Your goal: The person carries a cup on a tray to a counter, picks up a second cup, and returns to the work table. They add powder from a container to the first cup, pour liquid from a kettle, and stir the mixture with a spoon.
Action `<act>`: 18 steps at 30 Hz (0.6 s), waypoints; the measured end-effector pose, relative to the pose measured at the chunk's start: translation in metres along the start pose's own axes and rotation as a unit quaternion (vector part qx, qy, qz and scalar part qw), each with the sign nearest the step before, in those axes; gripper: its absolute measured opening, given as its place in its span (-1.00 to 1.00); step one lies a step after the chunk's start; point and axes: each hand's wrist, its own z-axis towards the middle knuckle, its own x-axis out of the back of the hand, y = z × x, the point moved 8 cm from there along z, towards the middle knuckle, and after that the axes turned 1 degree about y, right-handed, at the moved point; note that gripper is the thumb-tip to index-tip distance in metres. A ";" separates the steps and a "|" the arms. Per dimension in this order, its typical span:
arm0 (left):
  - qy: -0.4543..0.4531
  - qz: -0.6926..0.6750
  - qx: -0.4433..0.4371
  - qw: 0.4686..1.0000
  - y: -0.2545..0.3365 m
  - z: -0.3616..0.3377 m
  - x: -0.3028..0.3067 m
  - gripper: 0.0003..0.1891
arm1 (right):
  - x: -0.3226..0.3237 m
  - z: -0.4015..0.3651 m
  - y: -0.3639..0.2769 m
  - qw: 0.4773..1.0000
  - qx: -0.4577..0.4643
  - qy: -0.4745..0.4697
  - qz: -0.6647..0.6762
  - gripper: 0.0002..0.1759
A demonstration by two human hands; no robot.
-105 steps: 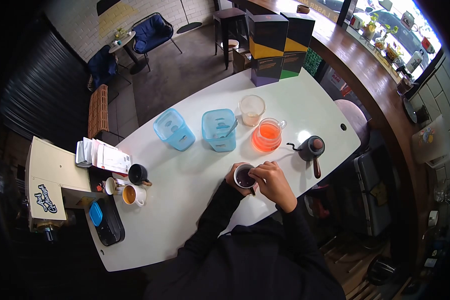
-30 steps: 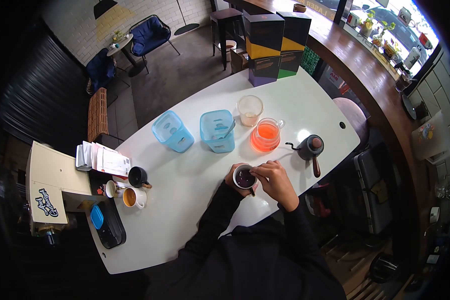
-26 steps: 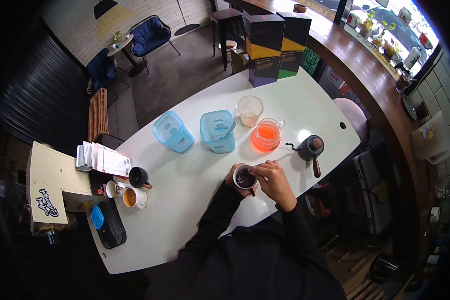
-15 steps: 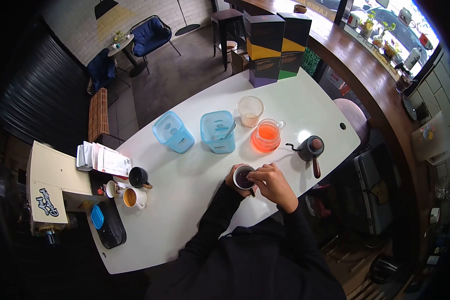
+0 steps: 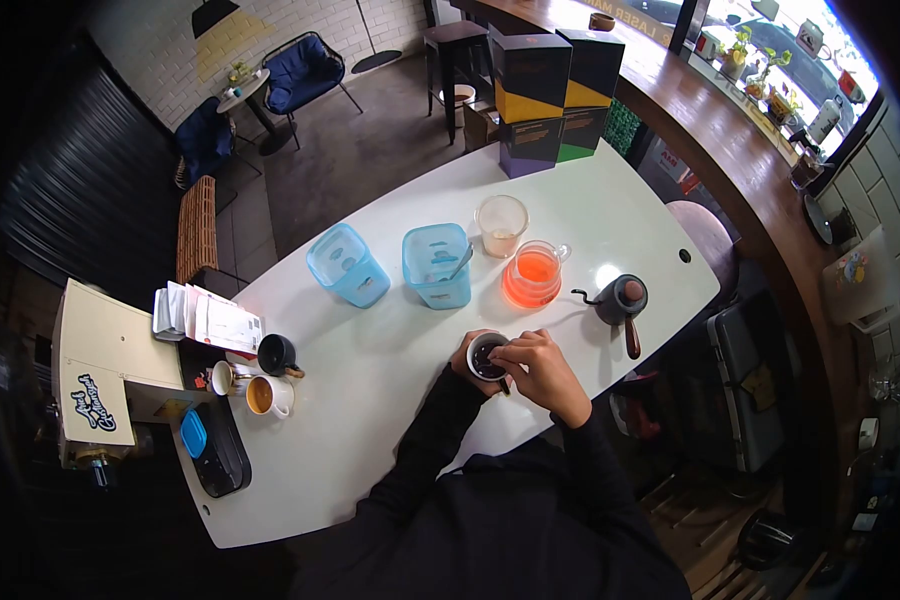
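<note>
A small mug of dark liquid (image 5: 486, 355) stands near the front edge of the white table (image 5: 370, 370). My left hand (image 5: 463, 358) wraps around its left side. Over its right rim sits my right hand (image 5: 538, 366), fingers pinched together above the liquid; what they hold is too small to make out. A glass pitcher of orange drink (image 5: 533, 275) stands just behind the mug, and a dark gooseneck kettle (image 5: 622, 300) lies to the right.
Two blue plastic containers (image 5: 348, 264) (image 5: 437, 264) and a clear cup of pale liquid (image 5: 501, 225) stand mid-table. Dark boxes (image 5: 550, 90) sit at the far end. At the left edge are a black mug (image 5: 276, 352), a white mug (image 5: 268, 393), papers (image 5: 210, 315) and a black tray (image 5: 215, 450).
My right hand's fingers have shifted small distances around over the mug's rim. The mug and my left hand stay in place.
</note>
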 end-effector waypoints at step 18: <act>0.014 -0.002 0.012 1.000 0.005 0.003 0.002 -0.26 | 0.002 -0.001 -0.004 1.000 0.000 0.011 0.003 -0.87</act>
